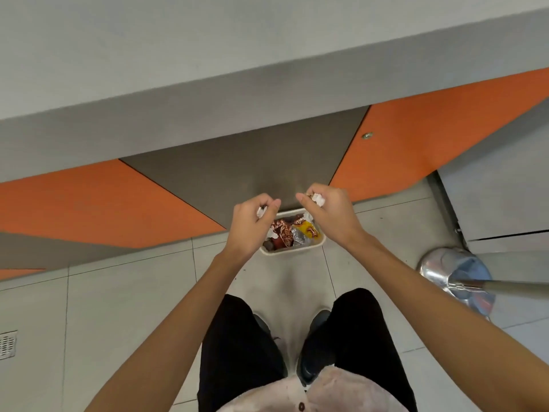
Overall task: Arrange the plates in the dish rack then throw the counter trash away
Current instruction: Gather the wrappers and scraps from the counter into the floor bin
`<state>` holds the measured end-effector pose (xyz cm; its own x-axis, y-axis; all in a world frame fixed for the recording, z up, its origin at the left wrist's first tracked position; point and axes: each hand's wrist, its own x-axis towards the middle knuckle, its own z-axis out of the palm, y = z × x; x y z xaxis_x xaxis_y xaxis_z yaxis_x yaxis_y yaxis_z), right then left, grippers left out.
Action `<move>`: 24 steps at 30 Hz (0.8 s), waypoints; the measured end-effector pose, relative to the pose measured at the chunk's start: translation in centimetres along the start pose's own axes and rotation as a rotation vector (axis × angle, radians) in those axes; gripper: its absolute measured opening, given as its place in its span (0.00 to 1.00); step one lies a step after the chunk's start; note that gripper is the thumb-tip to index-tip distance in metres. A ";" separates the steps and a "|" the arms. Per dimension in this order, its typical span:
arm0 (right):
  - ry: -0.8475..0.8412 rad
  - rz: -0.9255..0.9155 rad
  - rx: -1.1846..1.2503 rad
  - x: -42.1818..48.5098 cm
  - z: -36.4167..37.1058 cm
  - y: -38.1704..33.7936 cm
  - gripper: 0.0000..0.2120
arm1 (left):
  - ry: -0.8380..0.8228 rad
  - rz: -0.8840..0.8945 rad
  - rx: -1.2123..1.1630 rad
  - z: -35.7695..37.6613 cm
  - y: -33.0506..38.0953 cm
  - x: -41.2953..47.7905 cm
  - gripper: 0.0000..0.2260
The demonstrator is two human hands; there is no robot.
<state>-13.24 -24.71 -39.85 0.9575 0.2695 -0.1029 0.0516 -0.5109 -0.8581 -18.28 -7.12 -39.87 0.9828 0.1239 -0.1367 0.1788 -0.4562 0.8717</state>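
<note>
You are on the last step, by my reading. Your left hand has its grip pinched on a small crumpled white paper wad, and your right hand has its grip curled round a second crumpled white paper wad. Both hang just above the small rectangular cream plastic bin on the pale grey tiled floor. Neither wad is dropped yet. Plates and rack are out of view, so that part cannot be judged. The wads look light, soft and creased. In the bin lie glossy brown, yellow and silver foil wrappers, thin and crinkly.
</note>
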 end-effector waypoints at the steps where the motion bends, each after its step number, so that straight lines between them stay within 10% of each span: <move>1: 0.005 0.001 0.005 0.6 0.9 1.4 0.14 | 0.006 0.003 -0.003 0.8 -1.5 0.6 0.16; 24: 0.166 0.160 0.133 6.2 16.6 25.6 0.09 | 0.144 0.067 -0.056 15.2 -28.1 7.7 0.13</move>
<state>-10.65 -22.54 -70.79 0.9844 0.0510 -0.1684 -0.1316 -0.4220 -0.8970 -15.01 -6.72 -72.53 0.9750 0.2219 -0.0115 0.1058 -0.4182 0.9022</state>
